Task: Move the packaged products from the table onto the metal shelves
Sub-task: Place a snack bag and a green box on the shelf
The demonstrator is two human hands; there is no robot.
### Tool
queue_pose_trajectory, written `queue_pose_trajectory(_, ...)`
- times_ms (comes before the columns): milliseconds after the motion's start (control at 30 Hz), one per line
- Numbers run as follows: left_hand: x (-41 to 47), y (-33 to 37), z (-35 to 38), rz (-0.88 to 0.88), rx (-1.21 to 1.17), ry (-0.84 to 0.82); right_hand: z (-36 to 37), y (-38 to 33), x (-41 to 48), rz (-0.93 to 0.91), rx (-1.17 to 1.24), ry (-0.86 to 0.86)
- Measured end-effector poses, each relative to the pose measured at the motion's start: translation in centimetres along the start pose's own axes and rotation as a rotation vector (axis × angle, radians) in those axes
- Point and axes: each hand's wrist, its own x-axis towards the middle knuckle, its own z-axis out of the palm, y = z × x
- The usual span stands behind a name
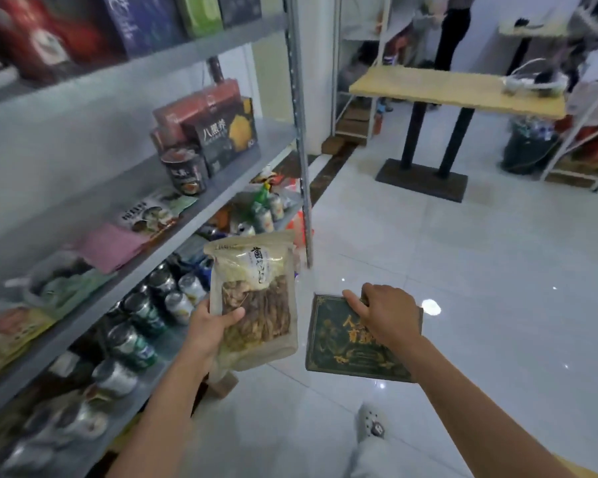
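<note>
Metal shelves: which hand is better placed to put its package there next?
Left, probably. The left hand holds the pouch beside the metal shelves; the right hand holds the green box farther out over the floor.

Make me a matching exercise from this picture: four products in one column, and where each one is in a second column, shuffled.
Things:
1. clear pouch
2. dark green box
3. pink packet
4. drink cans

Places:
A. lying on the middle shelf
B. held in the right hand
C. standing on the lower shelf
D. held in the left hand

Pairs: 1-D, 2-B, 3-A, 4-C
</note>
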Motion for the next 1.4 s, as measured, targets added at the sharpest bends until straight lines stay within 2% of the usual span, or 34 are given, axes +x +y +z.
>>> queue_pose_trajectory(267, 6.3, 3.1, 5.1, 0.026, -0.150, 0.232, 1.1, 4.3, 14.1, -0.258, 0.022, 0.014)
queue_pose_trajectory(433, 7.4, 4.2, 4.9, 0.050, -0.307, 0.439, 1.4, 2.5, 22.0, -0.474, 0.066, 0.027)
queue_pose_trajectory(633, 6.7, 3.3, 0.6, 0.023, -0.423, 0.664, 3.0, -4.9, 26.3, -0.679, 0.107, -0.008)
queue_pose_trajectory(867, 7.9, 3.8, -6.7, 0.035, -0.519, 0.788, 4.2, -15.3, 29.6, -0.851, 0.110, 0.015)
queue_pose_trajectory(967, 8.5, 4.1, -10.7, 0.059, -0.547, 0.846, 4.3, -20.4, 30.9, -0.918, 0.076, 0.079)
queue_pose_trajectory(1100, 9.2, 4.8, -16.7, 0.076, -0.561, 0.865, 3.6, -26.8, 32.0, -0.920, 0.092, 0.124)
queue_pose_trajectory(1233, 10.3, 5.0, -21.8, 0.138, -0.472, 0.874, 3.7, -32.2, 32.5, -0.939, 0.140, 0.146)
queue_pose_trajectory(1400, 11.7, 5.6, -24.7, 0.077, -0.464, 0.871, 3.1, -36.8, 33.0, -0.994, 0.127, 0.154)
